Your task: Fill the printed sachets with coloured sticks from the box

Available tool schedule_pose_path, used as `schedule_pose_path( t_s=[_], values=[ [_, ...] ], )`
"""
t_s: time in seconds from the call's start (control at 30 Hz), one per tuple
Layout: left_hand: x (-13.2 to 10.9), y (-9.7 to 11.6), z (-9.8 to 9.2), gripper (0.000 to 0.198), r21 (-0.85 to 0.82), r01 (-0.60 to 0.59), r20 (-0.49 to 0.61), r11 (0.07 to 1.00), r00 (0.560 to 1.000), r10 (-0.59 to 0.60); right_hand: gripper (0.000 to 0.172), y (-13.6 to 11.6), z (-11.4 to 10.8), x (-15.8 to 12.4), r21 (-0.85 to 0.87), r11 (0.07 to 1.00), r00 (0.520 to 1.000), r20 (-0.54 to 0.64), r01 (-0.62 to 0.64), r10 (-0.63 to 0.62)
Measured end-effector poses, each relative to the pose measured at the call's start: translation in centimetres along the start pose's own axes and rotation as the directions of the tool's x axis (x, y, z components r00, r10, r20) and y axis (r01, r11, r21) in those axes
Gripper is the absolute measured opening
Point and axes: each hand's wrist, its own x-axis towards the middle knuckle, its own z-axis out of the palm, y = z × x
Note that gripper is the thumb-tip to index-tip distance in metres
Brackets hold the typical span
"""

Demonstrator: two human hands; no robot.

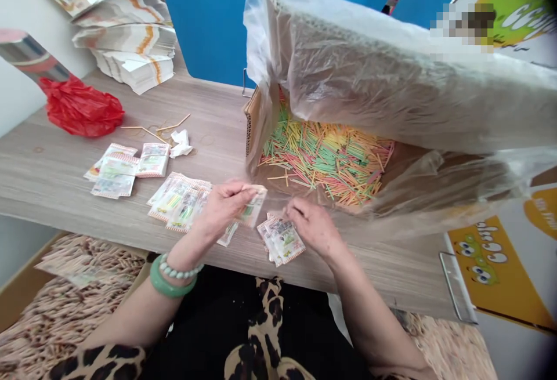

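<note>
Our right hand (313, 226) curls just beside some stacked packets (287, 245); we cannot tell whether its bent fingers grip anything. Our left hand (227, 201) pinches a packet (251, 212) between us, its long axis running away. Rightward, an orange carton (513, 287) reads "Fruit"; beyond lie coloured sticks (331, 156).

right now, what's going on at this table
A person's left hand holds a small packet above the table. The right hand, fingers curled, is next to a few more packets; whether it grips anything is too blurred to tell. Other packets lie in groups to the left, and beyond the hands an open, plastic-lined box holds colored sticks.
</note>
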Motion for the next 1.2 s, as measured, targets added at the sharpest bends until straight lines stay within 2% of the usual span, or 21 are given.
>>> schedule_pose_path(
  t_s=[0.07, 0.13, 0.23, 0.3, 0.33, 0.4, 0.47, 0.53, 0.57, 0.63, 0.7, 0.73, 0.77, 0.83, 0.9, 0.97, 1.03, 1.07, 1.13, 1.2],
  values=[
    [-1.1, -1.2, -1.4, 0.023, 0.223, 0.021, -0.039, 0.975, 0.999, -0.012, 0.027, 0.1, 0.7, -1.8, -0.304, 0.946, 0.985, 0.094, -0.110, 0.145],
    [-2.0, -2.9, -2.2, 0.025, 0.519, -0.023, -0.091, 0.854, 0.992, 0.082, 0.034, 0.4, 1.8, -2.9, -0.481, 0.858, 0.962, 0.098, -0.178, 0.255],
    [-2.6, -5.0, -2.7, 0.029, 0.879, -0.003, -0.126, 0.477, 0.963, 0.239, 0.036, 1.1, 3.2, -3.2, -0.460, 0.854, 0.946, 0.081, -0.244, 0.315],
    [-2.8, -5.5, -2.8, 0.034, 0.968, 0.036, -0.104, 0.248, 0.957, 0.269, 0.030, 1.4, 3.3, -2.9, -0.391, 0.876, 0.936, 0.089, -0.283, 0.342],
    [-2.8, -5.5, -2.8, 0.035, 0.983, 0.035, -0.085, 0.179, 0.957, 0.278, 0.026, 1.5, 3.2, -2.9, -0.372, 0.880, 0.930, 0.100, -0.294, 0.353],
    [-2.9, -5.0, -2.9, 0.034, 0.991, 0.024, -0.066, 0.133, 0.945, 0.320, 0.025, 1.6, 2.6, -3.1, -0.382, 0.879, 0.926, 0.126, -0.286, 0.356],
    [-2.9, -4.2, -2.8, 0.032, 0.980, -0.009, -0.065, 0.197, 0.929, 0.365, 0.029, 1.5, 1.8, -3.6, -0.425, 0.872, 0.937, 0.128, -0.243, 0.324],
    [-2.9, -3.3, -2.2, 0.029, 0.931, -0.083, -0.043, 0.355, 0.941, 0.335, 0.032, 1.5, 0.9, -4.3, -0.423, 0.884, 0.964, 0.078, -0.198, 0.253],
    [-2.7, -2.9, -1.8, 0.028, 0.879, -0.119, -0.015, 0.462, 0.961, 0.276, 0.031, 1.6, 0.4, -4.5, -0.380, 0.907, 0.977, 0.031, -0.182, 0.209],
    [-2.2, -2.1, -0.5, 0.020, 0.709, -0.118, 0.066, 0.696, 0.993, 0.102, 0.025, 1.8, -0.1, -4.4, -0.200, 0.963, 0.982, -0.090, -0.183, 0.168],
    [-1.3, -1.6, 1.3, 0.025, 0.458, -0.012, 0.143, 0.889, 0.988, -0.061, 0.017, 2.0, -0.1, -3.5, 0.074, 0.978, 0.959, -0.192, -0.197, 0.208],
    [-0.7, -1.3, 2.2, 0.032, 0.303, 0.055, 0.186, 0.952, 0.976, -0.116, 0.015, 2.1, 0.2, -2.8, 0.226, 0.957, 0.949, -0.213, -0.182, 0.231],
    [-0.1, -1.1, 3.2, 0.037, 0.138, 0.123, 0.232, 0.983, 0.961, -0.153, 0.015, 2.2, 0.6, -2.0, 0.374, 0.915, 0.947, -0.211, -0.149, 0.240],
    [1.1, -0.7, 4.8, 0.037, -0.154, 0.238, 0.283, 0.959, 0.940, -0.188, 0.021, 2.3, 1.4, -0.3, 0.599, 0.798, 0.966, -0.169, -0.056, 0.195],
    [2.1, -0.6, 5.7, 0.031, -0.342, 0.282, 0.234, 0.897, 0.949, -0.209, 0.024, 2.5, 1.5, 1.4, 0.659, 0.752, 0.989, -0.109, -0.006, 0.104],
    [2.8, -0.7, 5.9, 0.028, -0.434, 0.261, 0.105, 0.862, 0.965, -0.239, 0.022, 3.1, 0.6, 3.0, 0.526, 0.851, 0.992, -0.102, -0.008, 0.072],
    [3.1, -1.0, 5.6, 0.030, -0.463, 0.247, 0.015, 0.851, 0.963, -0.271, 0.019, 4.2, -1.0, 4.4, 0.183, 0.980, 0.974, -0.200, -0.071, 0.108],
    [3.2, -1.2, 5.3, 0.031, -0.463, 0.256, -0.001, 0.849, 0.957, -0.288, 0.021, 4.8, -1.8, 5.1, -0.039, 0.989, 0.953, -0.275, -0.143, 0.127],
    [3.2, -1.4, 4.9, 0.032, -0.444, 0.288, 0.007, 0.849, 0.948, -0.318, 0.030, 6.2, -3.1, 6.6, -0.396, 0.872, 0.918, -0.373, -0.287, 0.133],
    [3.2, -1.4, 4.8, 0.031, -0.420, 0.309, 0.040, 0.853, 0.945, -0.323, 0.035, 7.3, -3.7, 8.0, -0.551, 0.761, 0.915, -0.380, -0.343, 0.138]
  ],
)
